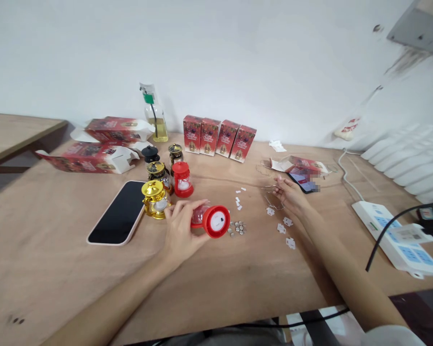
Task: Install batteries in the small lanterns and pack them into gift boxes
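Observation:
My left hand [182, 230] is closed around a small red lantern [199, 216], tipped on its side above the table so that its round base with a white disc faces me. In my right hand [289, 196], the fingers pinch a thin bent wire handle [269, 187]. Several button cells [240, 228] lie just beyond the held lantern. White cut-out tags [281, 228] are scattered below my right hand, and small white scraps [237, 200] lie between the hands. Left of centre stand a gold lantern [154, 198], another red lantern [182, 180] and several dark ones [159, 174].
A phone [117, 214] lies at the left. Red printed boxes [209, 137] stand along the wall, with opened boxes [90, 157] near a bottle of yellow liquid [159, 126]. At the right are a second phone [303, 181], an opened box [305, 164] and a power strip [393, 238] with cables.

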Demonstrator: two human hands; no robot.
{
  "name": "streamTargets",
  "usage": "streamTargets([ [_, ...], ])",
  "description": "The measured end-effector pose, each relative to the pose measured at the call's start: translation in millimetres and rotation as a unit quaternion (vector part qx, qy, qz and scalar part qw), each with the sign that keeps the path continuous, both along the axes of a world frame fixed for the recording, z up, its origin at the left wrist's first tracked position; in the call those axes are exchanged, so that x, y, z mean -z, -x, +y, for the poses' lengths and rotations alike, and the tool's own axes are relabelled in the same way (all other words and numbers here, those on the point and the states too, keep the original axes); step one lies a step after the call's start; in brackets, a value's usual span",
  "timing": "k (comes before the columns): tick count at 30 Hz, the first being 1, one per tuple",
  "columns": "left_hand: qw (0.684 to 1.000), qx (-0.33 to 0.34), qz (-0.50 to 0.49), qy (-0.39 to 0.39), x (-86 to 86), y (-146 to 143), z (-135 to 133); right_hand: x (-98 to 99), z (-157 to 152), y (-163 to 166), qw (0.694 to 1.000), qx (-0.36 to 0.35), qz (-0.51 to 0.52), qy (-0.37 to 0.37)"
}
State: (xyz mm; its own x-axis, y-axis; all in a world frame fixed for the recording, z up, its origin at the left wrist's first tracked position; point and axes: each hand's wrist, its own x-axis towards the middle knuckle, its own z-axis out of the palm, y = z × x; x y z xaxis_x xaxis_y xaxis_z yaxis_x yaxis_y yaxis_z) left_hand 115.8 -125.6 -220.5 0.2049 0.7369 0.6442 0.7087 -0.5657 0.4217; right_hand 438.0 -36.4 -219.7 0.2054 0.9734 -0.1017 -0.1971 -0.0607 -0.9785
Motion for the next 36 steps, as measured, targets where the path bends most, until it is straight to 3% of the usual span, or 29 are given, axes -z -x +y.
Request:
streamTargets([
  [8,0.997,0.026,-0.055,0.043,-2.5,0,0,-21.8,-13,17,0.997,-0.051,0.002,-0.056],
  [11,0.99,0.061,-0.106,0.065,-3.8,-1,-1,-36.0,-30,29,0.987,-0.141,-0.035,-0.072],
  [13,0.984,0.075,-0.137,0.079,-3.8,-2,0,-45.3,-44,39,0.964,-0.243,-0.085,-0.066],
  [17,0.968,0.073,-0.208,0.124,-2.5,-7,2,-62.8,-67,64,0.854,-0.472,-0.198,-0.097],
  [20,0.955,0.057,-0.251,0.149,-2.3,-10,5,-70.9,-81,91,0.746,-0.576,-0.299,-0.148],
  [23,0.949,0.04,-0.265,0.167,-2.4,-11,7,-70.3,-96,116,0.639,-0.616,-0.411,-0.208],
  [26,0.946,0.032,-0.269,0.177,-1.2,-11,7,-61.8,-112,132,0.558,-0.56,-0.532,-0.303],
  [30,0.938,0.024,-0.291,0.188,2.3,-12,9,-45.7,-125,134,0.499,-0.487,-0.612,-0.372],
  [36,0.908,0.004,-0.351,0.228,5.4,-12,14,-41.3,-131,127,0.488,-0.477,-0.601,-0.415],
])
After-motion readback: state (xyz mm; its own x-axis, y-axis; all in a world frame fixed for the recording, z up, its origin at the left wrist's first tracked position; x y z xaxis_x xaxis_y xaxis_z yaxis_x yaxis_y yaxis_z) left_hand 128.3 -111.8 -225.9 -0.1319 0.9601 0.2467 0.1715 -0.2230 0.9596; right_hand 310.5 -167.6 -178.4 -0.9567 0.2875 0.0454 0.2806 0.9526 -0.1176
